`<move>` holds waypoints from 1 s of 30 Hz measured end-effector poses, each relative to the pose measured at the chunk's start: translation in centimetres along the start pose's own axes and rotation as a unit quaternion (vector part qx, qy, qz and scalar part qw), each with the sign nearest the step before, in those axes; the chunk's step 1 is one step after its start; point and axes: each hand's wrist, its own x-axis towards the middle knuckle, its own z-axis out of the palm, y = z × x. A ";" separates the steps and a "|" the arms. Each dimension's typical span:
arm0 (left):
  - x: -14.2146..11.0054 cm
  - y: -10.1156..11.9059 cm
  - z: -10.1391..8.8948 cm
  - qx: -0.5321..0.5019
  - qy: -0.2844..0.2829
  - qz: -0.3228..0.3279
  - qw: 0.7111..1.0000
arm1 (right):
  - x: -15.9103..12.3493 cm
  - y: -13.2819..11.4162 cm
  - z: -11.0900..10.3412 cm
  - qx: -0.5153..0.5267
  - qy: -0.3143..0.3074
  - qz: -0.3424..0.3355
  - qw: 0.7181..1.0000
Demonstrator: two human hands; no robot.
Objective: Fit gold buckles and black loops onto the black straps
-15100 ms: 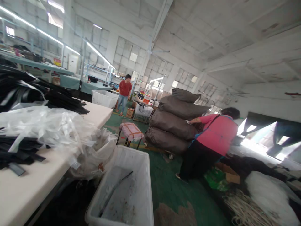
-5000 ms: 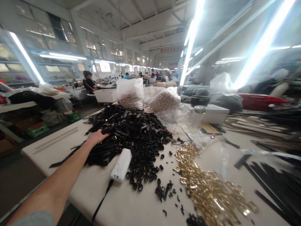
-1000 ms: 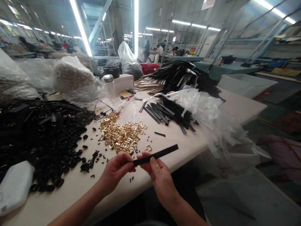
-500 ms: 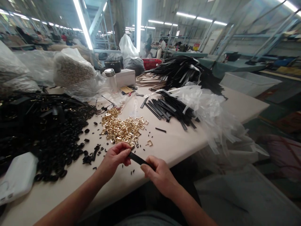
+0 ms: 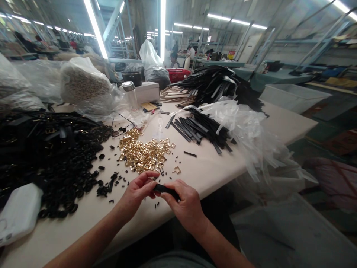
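Note:
Both of my hands meet over the near edge of the table (image 5: 212, 167), holding one short black strap (image 5: 166, 190) between them. My left hand (image 5: 138, 190) pinches the strap's left end with thumb and fingers. My right hand (image 5: 185, 203) is closed over the rest of the strap, hiding most of it. Just beyond my fingers lies a heap of gold metal buckles (image 5: 143, 154), with one loose buckle (image 5: 176, 170) apart from it. Small black loops and bits (image 5: 111, 182) are scattered to the left of my hands.
A large pile of black straps and rings (image 5: 47, 149) fills the left. A white device (image 5: 18, 214) lies near left. More black straps (image 5: 199, 128) and clear plastic wrappers (image 5: 251, 134) lie right. Bags of parts (image 5: 83, 87), a jar (image 5: 129, 96), a white bin (image 5: 292, 97).
In the last second my right hand slid left along the black strap and closed over it, so the long free end no longer sticks out. Earlier, my left hand reached into the black pile.

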 end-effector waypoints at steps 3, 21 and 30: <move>-0.2 0.2 -0.1 0.031 -0.012 0.009 0.999 | -0.1 0.0 -0.1 -0.016 -0.013 -0.008 1.000; -0.6 1.7 1.0 0.444 -0.048 0.352 0.823 | 0.1 1.8 -1.4 -0.082 -0.035 -0.011 0.996; -0.7 1.6 0.9 0.204 -0.013 0.092 0.974 | -0.3 1.2 -2.6 -0.090 -0.032 -0.106 0.990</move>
